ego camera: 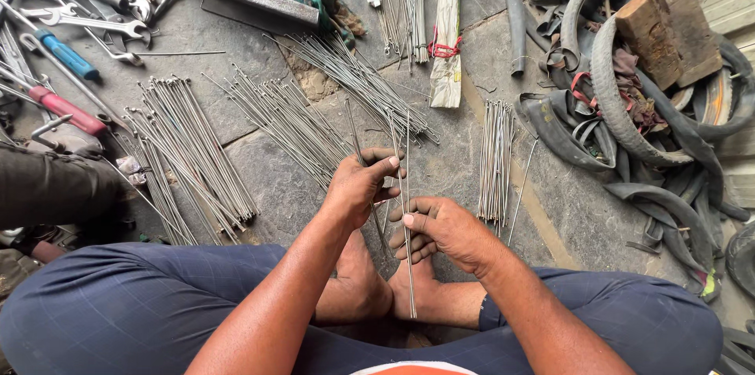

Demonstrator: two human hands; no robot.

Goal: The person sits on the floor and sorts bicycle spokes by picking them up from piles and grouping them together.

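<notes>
Here, going left to right across the stone floor point(259, 178), the left hand point(358, 186) comes first, its fingers curled shut around a thin grey spoke point(355, 143) that rises from the fist toward the floor's far edge. Just beside it, the right hand point(440, 227) pinches a second pair of spokes point(407, 249) between thumb and fingertips; their long axis runs near to far, from over the bare feet point(370, 288) to past the left hand's knuckles. The two hands nearly touch, and the right one sits nearer the person. The spokes look straight, slim, dull silver and wire-like. Loose spoke heaps point(197, 147) fan out toward the left edge, and one neat spoke bundle point(495, 159) lies to the right.
</notes>
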